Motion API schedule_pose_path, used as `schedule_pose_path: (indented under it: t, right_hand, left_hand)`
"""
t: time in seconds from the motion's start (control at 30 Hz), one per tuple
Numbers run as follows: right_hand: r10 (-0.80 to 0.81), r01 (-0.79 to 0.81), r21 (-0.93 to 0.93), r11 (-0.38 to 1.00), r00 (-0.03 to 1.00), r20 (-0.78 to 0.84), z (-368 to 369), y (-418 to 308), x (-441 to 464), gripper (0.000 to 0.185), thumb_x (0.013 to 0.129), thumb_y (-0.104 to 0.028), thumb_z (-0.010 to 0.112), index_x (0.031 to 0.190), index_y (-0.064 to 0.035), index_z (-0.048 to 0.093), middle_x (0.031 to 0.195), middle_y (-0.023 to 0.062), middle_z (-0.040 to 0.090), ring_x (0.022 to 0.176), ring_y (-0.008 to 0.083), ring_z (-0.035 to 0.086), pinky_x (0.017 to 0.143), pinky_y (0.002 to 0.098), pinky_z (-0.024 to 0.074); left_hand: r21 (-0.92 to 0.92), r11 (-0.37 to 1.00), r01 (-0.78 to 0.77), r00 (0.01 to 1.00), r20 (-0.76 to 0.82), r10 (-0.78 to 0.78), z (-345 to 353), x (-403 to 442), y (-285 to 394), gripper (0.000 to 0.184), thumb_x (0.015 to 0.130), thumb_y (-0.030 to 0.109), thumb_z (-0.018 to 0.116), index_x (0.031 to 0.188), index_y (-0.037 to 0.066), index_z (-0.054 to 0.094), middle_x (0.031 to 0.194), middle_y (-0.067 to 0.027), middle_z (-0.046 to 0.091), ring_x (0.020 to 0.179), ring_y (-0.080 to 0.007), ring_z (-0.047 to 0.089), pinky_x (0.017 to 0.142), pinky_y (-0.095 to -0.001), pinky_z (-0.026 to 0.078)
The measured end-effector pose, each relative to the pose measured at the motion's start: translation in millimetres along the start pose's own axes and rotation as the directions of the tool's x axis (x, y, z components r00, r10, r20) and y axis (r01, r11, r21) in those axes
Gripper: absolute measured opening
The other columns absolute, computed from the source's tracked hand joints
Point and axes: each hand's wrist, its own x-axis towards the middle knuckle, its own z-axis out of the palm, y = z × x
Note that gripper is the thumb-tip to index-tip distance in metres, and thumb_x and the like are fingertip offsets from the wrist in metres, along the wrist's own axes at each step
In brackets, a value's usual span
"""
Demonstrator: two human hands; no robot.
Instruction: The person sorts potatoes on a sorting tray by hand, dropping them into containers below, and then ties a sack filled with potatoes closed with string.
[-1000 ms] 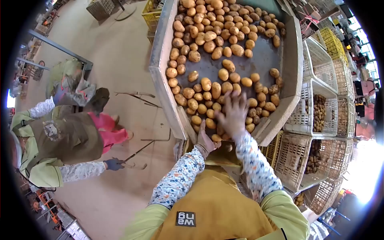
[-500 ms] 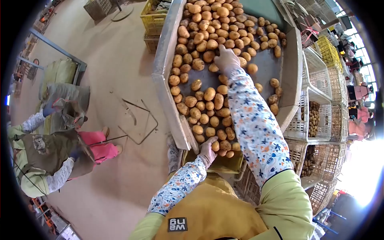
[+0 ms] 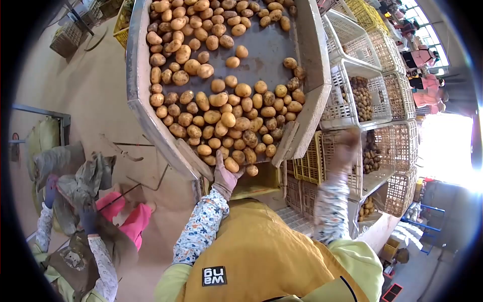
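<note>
Many potatoes (image 3: 216, 116) lie in a wooden-sided tray (image 3: 141, 95), heaped toward its narrow near end. At that lip my left hand (image 3: 226, 176) is open, fingers raised against the nearest potatoes. My right hand (image 3: 347, 143) is off to the right of the tray, over the edges of the white crates; it is smeared by motion, so its fingers and anything in them cannot be made out. Below the lip is a yellow container (image 3: 256, 183), partly hidden by my apron.
Stacked white crates (image 3: 357, 121) holding potatoes line the right side, with yellow crates (image 3: 307, 163) among them. At the left a co-worker (image 3: 80, 246) in gloves handles a grey sack (image 3: 83, 183). Metal rods (image 3: 151, 183) lie between us on the floor.
My right hand has moved from over the potatoes to the crates on the right. More potatoes are gathered at the near end. The view has shifted, and the co-worker's hands are now at the sack.
</note>
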Motion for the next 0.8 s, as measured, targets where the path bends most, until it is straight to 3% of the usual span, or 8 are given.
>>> schedule_pose_path:
  t: [0.03, 0.1, 0.2, 0.23, 0.4, 0.57, 0.7, 0.8]
  right_hand:
    - [-0.273, 0.157, -0.673, 0.723, 0.96, -0.069, -44.3, -5.5, 15.3, 0.03, 0.088, -0.003, 0.056, 0.117, -0.0004, 0.055, 0.101, 0.0111, 0.061, 0.084, 0.0196, 0.061, 0.07, 0.0298, 0.0535]
    - [-0.083, -0.236, -0.961, 0.145, 0.965, -0.25, -119.3, 10.5, 23.5, 0.035, 0.087, -0.01, 0.059, 0.118, 0.0037, 0.053, 0.113, 0.018, 0.059, 0.105, 0.0268, 0.057, 0.091, 0.034, 0.0472]
    - [0.339, -0.357, -0.424, 0.832, 0.933, -0.121, -18.7, -24.3, 27.6, 0.034, 0.082, -0.009, 0.063, 0.113, 0.0033, 0.056, 0.099, 0.0183, 0.064, 0.091, 0.0278, 0.063, 0.083, 0.0378, 0.051]
    - [-0.07, 0.406, -0.769, 0.493, 0.9, 0.43, -17.8, 35.1, 20.8, 0.034, 0.079, -0.008, 0.066, 0.11, 0.0016, 0.057, 0.091, 0.0163, 0.066, 0.082, 0.028, 0.065, 0.077, 0.0377, 0.0527]
    - [0.19, 0.404, -0.635, 0.659, 0.728, 0.659, 221.5, -13.0, -68.4, 0.059, 0.084, -0.043, 0.059, 0.135, -0.0174, 0.044, 0.138, 0.0182, 0.04, 0.128, 0.037, 0.036, 0.103, 0.0552, 0.0311]
    - [-0.036, 0.655, -0.277, 0.703, 0.422, 0.906, 175.1, -27.8, -134.1, 0.056, 0.077, -0.034, 0.064, 0.129, -0.0184, 0.05, 0.138, 0.0114, 0.039, 0.127, 0.0407, 0.032, 0.099, 0.0597, 0.0298]
    - [0.125, 0.438, -0.357, 0.825, 0.474, 0.872, 126.5, -16.1, -112.2, 0.03, 0.077, -0.021, 0.064, 0.104, -0.0104, 0.065, 0.126, 0.013, 0.053, 0.111, 0.0343, 0.052, 0.093, 0.0435, 0.0427]
    - [0.202, 0.35, -0.597, 0.722, 0.719, 0.665, 156.1, -14.3, -56.0, 0.042, 0.084, -0.031, 0.059, 0.119, -0.0084, 0.058, 0.132, 0.0228, 0.045, 0.117, 0.0395, 0.045, 0.098, 0.0462, 0.0385]
  left_hand:
    - [-0.01, 1.0, -0.009, 0.998, -0.064, 0.009, 2.6, 0.3, -0.9, 0.071, 0.084, 0.06, 0.051, 0.141, 0.025, 0.026, 0.143, -0.0026, 0.036, 0.132, -0.0288, 0.034, 0.101, -0.0592, 0.031]
    - [0.074, 0.997, -0.032, 0.994, -0.1, 0.04, -4.0, 1.7, -3.3, 0.069, 0.085, 0.056, 0.053, 0.14, 0.024, 0.028, 0.141, -0.0011, 0.038, 0.13, -0.0271, 0.037, 0.099, -0.0582, 0.034]
    - [0.166, 0.985, -0.033, 0.974, -0.215, 0.069, -24.2, 11.1, -14.0, 0.041, 0.088, 0.042, 0.055, 0.122, 0.019, 0.05, 0.124, -0.0014, 0.049, 0.113, -0.021, 0.048, 0.089, -0.0506, 0.044]
    - [0.291, 0.957, -0.014, 0.967, -0.239, 0.087, -38.7, 9.5, -19.5, 0.033, 0.09, 0.038, 0.055, 0.115, 0.017, 0.057, 0.117, -0.003, 0.051, 0.107, -0.0196, 0.051, 0.083, -0.0454, 0.049]
    - [0.313, 0.948, -0.062, 0.998, 0.008, 0.062, -26.7, -15.3, -6.4, 0.051, 0.09, 0.054, 0.046, 0.126, 0.018, 0.05, 0.128, -0.0022, 0.051, 0.117, -0.0219, 0.047, 0.099, -0.047, 0.036]
    - [-0.115, 0.991, -0.066, 0.972, 0.216, 0.089, -2.2, -26.5, 2.3, 0.08, 0.083, 0.075, 0.034, 0.144, 0.023, 0.027, 0.146, -0.0045, 0.034, 0.129, -0.0287, 0.037, 0.105, -0.0498, 0.03]
    - [-0.066, 0.996, 0.065, 0.993, 0.104, -0.058, -21.2, 0.5, 1.7, 0.06, 0.083, 0.049, 0.059, 0.13, 0.016, 0.042, 0.134, -0.0043, 0.046, 0.118, -0.0245, 0.047, 0.095, -0.0489, 0.04]
    - [0.618, 0.786, -0.001, 0.997, -0.063, 0.05, -27.5, -5.1, -1.2, 0.066, 0.063, 0.007, 0.079, 0.12, 0.007, 0.045, 0.127, -0.0082, 0.052, 0.113, -0.0229, 0.049, 0.095, -0.0413, 0.043]
